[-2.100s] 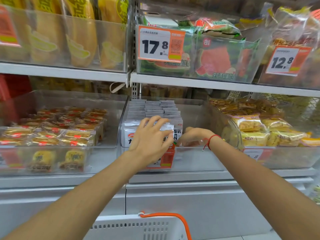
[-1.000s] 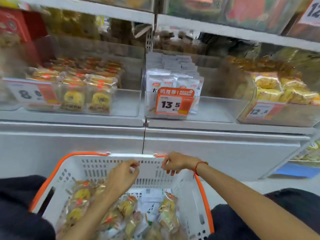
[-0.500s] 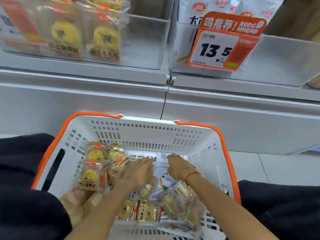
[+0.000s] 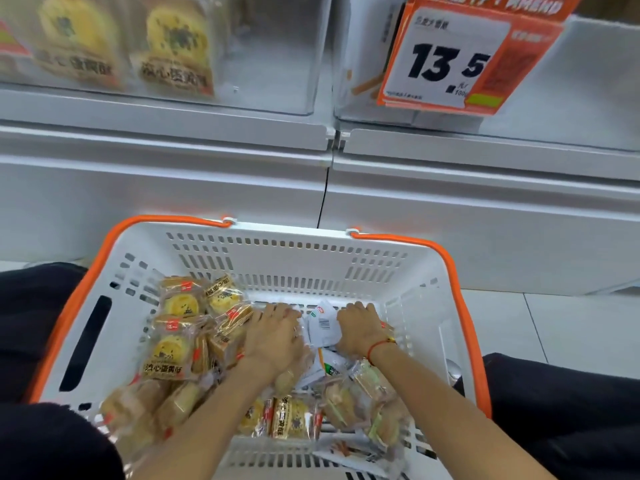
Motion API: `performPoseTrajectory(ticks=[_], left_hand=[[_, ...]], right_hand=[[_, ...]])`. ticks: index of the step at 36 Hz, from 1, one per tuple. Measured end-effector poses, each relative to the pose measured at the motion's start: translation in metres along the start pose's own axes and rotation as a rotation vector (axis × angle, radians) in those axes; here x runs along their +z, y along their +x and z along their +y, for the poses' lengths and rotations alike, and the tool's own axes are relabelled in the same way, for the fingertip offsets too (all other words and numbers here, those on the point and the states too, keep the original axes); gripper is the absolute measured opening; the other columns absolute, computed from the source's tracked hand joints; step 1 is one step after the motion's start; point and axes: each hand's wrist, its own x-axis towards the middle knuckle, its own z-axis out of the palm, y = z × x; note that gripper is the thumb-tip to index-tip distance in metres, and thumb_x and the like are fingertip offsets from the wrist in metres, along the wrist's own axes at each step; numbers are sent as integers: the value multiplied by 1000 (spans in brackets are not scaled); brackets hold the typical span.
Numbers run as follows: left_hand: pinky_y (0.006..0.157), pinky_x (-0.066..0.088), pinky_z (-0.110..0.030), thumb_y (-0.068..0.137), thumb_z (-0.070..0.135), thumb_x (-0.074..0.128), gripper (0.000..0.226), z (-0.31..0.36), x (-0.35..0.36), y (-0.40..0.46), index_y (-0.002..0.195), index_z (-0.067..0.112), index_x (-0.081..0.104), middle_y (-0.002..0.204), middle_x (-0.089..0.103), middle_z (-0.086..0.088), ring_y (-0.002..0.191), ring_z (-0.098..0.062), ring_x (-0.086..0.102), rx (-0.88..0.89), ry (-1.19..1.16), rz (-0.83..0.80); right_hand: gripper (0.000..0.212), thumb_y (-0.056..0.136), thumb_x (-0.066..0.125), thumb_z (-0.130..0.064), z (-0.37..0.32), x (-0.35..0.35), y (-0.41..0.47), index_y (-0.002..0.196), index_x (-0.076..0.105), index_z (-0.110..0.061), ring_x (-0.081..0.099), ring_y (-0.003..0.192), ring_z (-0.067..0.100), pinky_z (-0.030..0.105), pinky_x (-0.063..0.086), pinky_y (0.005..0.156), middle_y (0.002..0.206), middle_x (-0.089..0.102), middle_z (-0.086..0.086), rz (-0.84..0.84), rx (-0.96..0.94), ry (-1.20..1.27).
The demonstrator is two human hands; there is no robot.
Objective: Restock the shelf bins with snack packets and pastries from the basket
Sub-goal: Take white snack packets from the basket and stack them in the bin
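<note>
A white basket with orange handles sits in front of me, between my knees. It holds yellow pastries in clear wrappers on the left and along the near side. A small stack of white snack packets stands near the far wall. My left hand lies against the stack's left side with its fingers stretched forward. My right hand is curled around the stack's right side, thumb on the packet. Above, a clear shelf bin holds the same yellow pastries.
An orange price tag reading 13.5 hangs on the middle bin's front. The white shelf front rises just behind the basket. My dark trouser legs flank the basket on both sides. Tiled floor shows at the right.
Both hands left the shelf bin, came down past the basket rim and reached in. They now close in on the white packets from either side. The view has tilted down.
</note>
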Motion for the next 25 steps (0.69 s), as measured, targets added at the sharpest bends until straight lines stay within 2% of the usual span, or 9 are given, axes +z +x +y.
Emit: performPoseTrajectory(ticks=[4,10,12,14,16,18,21,23,25], left_hand=[[114,26,-35,91,33,61,64,2,-8,0,147,28,30,151,31,6,139,-17,26,98,-71,-2],[98,36,-26,84,28,71,48,12,-59,-4,125,27,46,131,45,9,120,-14,41,110,-98,271],[94,35,-26,84,27,71,39,14,-81,-7,118,29,53,126,49,11,117,-13,42,183,-71,355],[89,33,-23,87,30,68,26,16,-103,-10,111,30,59,118,57,14,112,-11,47,279,-42,352],[87,37,-22,87,34,67,19,17,-124,-13,106,31,61,108,63,14,105,-9,54,325,-85,326],[83,46,-30,84,45,67,19,17,-143,-14,96,31,63,95,67,11,93,-12,60,319,-155,328],[58,36,-31,75,52,75,31,21,-173,-20,75,25,59,68,62,8,65,-9,53,276,-349,307],[59,40,-32,73,45,79,26,28,-193,-27,74,27,62,66,65,15,62,-3,58,311,-555,230],[74,51,-35,76,39,78,22,34,-209,-32,91,25,70,84,74,15,81,-5,69,344,-748,153]], right_hand=[[62,83,65,-50,8,-27,-5,130,44,-14,45,124,28,40,29,105,129,53,8,-71,-59,168],[66,86,63,-52,8,-100,-33,133,50,-8,51,120,30,38,41,98,134,53,10,-214,-149,372],[65,88,57,-55,9,-128,-46,126,57,-1,56,105,32,37,43,92,118,59,12,-270,-174,380],[55,90,54,-57,14,-154,-59,110,63,-7,53,83,19,30,40,82,97,55,1,-334,-172,356],[57,89,53,-60,21,-178,-73,121,60,-14,56,97,15,32,39,94,115,57,-1,-366,-156,333],[52,89,53,-60,30,-202,-89,115,63,-16,58,109,18,33,43,97,127,57,5,-376,-149,366],[35,94,51,-51,48,-244,-121,102,64,-19,64,80,10,24,48,76,96,67,1,-397,-213,533],[30,96,45,-48,64,-270,-146,112,61,-28,65,100,13,28,48,94,113,67,-2,-441,-277,666],[34,97,46,-43,82,-288,-170,123,56,-24,61,114,17,35,42,106,133,59,4,-483,-359,819]])
